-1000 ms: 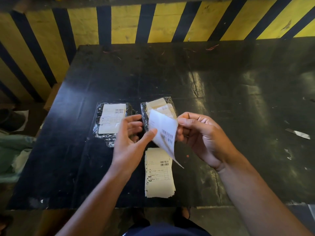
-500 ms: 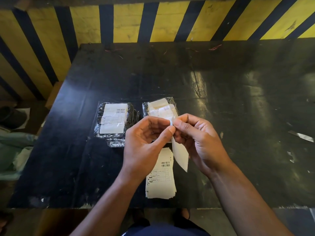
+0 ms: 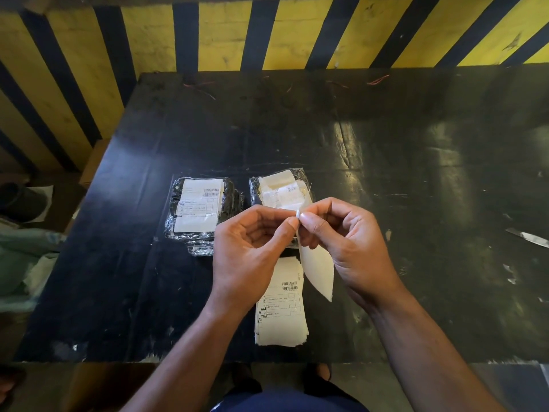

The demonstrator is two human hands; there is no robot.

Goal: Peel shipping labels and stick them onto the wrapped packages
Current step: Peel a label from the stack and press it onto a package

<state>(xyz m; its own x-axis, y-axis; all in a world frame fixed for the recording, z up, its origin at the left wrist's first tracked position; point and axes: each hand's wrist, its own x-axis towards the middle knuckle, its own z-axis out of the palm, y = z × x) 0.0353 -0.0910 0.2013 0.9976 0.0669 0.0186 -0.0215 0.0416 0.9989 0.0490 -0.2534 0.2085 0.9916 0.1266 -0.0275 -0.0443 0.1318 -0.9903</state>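
White label [image 3: 319, 267] hanging lengthwise, tip toward person, both hands pinching top

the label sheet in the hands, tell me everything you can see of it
The label sheet is a pale cream paper slip seen from its blank side, hanging downward with a slight curl. The left hand and right hand pinch its top corner together. It hangs above the label stack, in front of the right package.

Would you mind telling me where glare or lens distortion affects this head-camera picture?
Head view: glare streaks the right half of the glossy black table; the clear plastic wrap of the labelled left package shows small highlights; the striped yellow-and-black wall fans outward from wide-angle distortion; the white label pinched by both hands stays sharp.
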